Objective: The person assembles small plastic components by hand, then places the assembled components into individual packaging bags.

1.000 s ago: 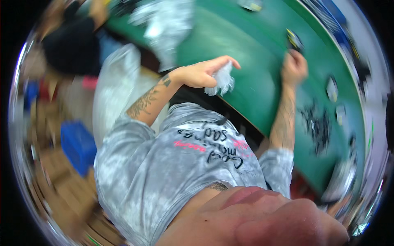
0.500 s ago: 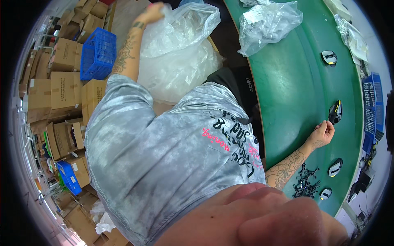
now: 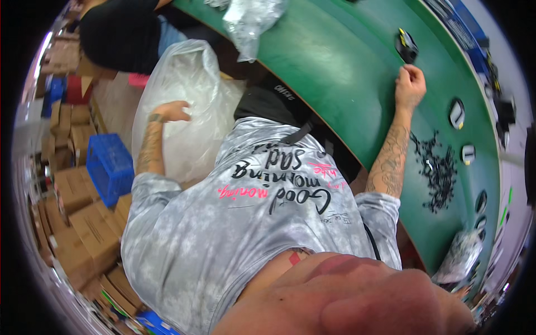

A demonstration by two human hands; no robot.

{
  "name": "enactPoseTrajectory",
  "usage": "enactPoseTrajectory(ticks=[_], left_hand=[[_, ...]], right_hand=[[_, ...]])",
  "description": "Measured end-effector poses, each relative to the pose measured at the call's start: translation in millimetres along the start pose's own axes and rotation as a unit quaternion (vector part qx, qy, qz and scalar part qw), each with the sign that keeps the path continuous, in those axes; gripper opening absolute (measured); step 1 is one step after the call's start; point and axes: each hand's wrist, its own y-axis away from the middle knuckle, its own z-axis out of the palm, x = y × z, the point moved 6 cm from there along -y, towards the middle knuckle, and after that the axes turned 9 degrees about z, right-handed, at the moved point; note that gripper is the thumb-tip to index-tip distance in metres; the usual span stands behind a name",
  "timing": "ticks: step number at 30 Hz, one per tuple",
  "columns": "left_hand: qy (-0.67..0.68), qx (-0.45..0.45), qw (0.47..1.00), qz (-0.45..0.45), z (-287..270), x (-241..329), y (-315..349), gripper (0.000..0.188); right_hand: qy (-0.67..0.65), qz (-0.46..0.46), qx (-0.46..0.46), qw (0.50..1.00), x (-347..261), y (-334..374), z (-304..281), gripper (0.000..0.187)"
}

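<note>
My left hand [image 3: 172, 110] is over the mouth of a large translucent plastic bag [image 3: 198, 137], its fingers stretched and apart. What lies inside the bag is pale and hard to make out. On the right, my right hand [image 3: 410, 86] is closed over the green table [image 3: 340, 78], fingertips pressed together. Just beyond the fingertips lies a black rounded shell-like part [image 3: 407, 46] with a yellow strip. Whatever the right fingers pinch is too small to name. A tangled pile of small black plastic parts [image 3: 438, 173] lies near my right forearm.
White-and-black oval parts [image 3: 457, 114] line the table's right side. A clear bag [image 3: 254, 22] lies at its far end, and a filled bag [image 3: 460, 255] at the near right. Left are a blue crate [image 3: 110, 167] and cardboard boxes [image 3: 97, 223]. Another person [image 3: 120, 36] is at the far left.
My left hand has come down from the bag's raised edge to its mouth, and its fingers are apart. The view has turned, bringing another person in. My right hand stays closed near the black part.
</note>
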Motion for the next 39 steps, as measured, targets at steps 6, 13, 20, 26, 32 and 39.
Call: enactPoseTrajectory(ticks=[6, 13, 20, 26, 32, 39], left_hand=[[-0.286, 0.373, 0.882, 0.047, -188.9, 110.5, 105.7, 0.037], [0.171, 0.346, 0.719, 0.579, -184.2, 410.4, 88.3, 0.035], [0.067, 0.608, 0.742, 0.274, -305.4, 451.9, -169.2, 0.076], [0.048, 0.493, 0.839, 0.226, -240.2, 540.1, -177.7, 0.088], [0.095, 0.490, 0.831, 0.246, -288.4, 537.4, -241.4, 0.105], [0.091, 0.466, 0.857, 0.203, -275.2, 574.1, -187.0, 0.099]], right_hand=[[0.023, -0.048, 0.065, 0.996, -33.7, -1.0, -14.9, 0.009], [0.018, -0.155, 0.169, 0.973, -107.7, 25.5, -80.5, 0.009], [-0.127, -0.125, 0.196, 0.964, -115.2, 123.5, -161.2, 0.018], [0.051, 0.079, 0.344, 0.934, -80.4, 304.0, -225.3, 0.016], [0.184, 0.092, 0.240, 0.949, -95.3, 259.0, -159.6, 0.034], [0.656, -0.022, 0.070, 0.751, -103.6, 144.9, -119.8, 0.044]])
